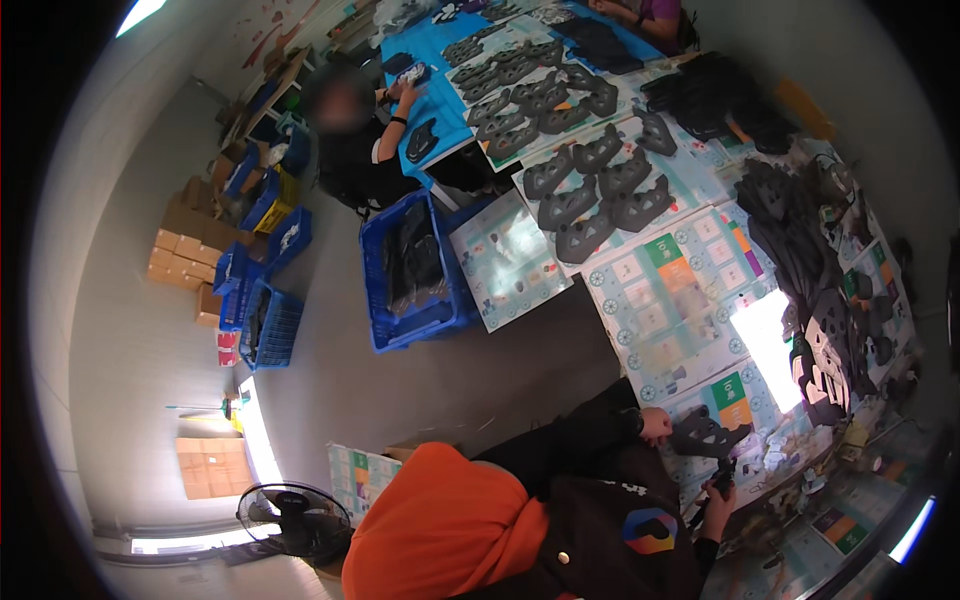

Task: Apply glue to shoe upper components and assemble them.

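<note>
A dark grey moulded piece with cut-out holes (708, 434) lies on the patterned table covering near my body. My left hand (655, 425) is at its left end, fingers curled; whether they grip the piece or something small, I cannot make out. Just below the piece, my right hand (718, 505) is closed around a small black tool (722, 474), whose upper end is close to the piece's lower edge. The tool's exact kind is too small to tell.
Rows of similar grey pieces (570, 205) cover the far table. A pile of dark pieces (790, 230) runs along the right. A blue crate (375, 290) holds dark pieces. A person (350, 140) sits at the blue tabletop. A black fan (293, 515) stands behind my left.
</note>
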### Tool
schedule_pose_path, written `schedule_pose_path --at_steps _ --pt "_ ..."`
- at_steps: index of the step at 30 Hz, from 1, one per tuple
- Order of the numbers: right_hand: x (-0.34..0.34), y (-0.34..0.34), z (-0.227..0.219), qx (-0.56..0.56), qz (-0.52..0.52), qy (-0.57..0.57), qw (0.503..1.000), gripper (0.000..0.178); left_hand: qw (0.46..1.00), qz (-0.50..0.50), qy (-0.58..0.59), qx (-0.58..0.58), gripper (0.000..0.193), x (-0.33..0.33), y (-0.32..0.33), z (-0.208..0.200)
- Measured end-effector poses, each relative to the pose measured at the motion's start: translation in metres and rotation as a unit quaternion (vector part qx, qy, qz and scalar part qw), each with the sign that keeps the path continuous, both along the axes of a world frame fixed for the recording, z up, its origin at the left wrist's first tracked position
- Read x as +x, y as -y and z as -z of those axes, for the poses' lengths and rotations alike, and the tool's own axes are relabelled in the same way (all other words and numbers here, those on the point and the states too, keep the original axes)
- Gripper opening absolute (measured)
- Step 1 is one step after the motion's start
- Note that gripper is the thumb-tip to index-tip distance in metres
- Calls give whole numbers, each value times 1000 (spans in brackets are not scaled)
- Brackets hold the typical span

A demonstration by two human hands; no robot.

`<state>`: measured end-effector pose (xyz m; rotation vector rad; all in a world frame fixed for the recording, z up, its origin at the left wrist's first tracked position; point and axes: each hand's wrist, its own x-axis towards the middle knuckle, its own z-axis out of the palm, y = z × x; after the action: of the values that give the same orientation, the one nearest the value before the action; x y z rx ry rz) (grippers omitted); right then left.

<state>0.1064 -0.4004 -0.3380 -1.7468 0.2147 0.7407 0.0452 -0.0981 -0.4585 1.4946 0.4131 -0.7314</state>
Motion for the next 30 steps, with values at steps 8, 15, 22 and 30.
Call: schedule_pose_path --at_steps 8,15,22,30 --pt "-7 1 0 1 13 8 1000 21 1000 22 14 0 28 3 -2 -7" --pt "-8 5 -2 -6 6 10 1000 24 999 4 27 22 28 1 1 -10" --pt "-6 7 -1 4 7 10 1000 23 998 40 37 17 31 5 -4 -15" --pt "-7 7 -1 8 8 29 1000 24 998 42 41 37 30 7 -6 -19"
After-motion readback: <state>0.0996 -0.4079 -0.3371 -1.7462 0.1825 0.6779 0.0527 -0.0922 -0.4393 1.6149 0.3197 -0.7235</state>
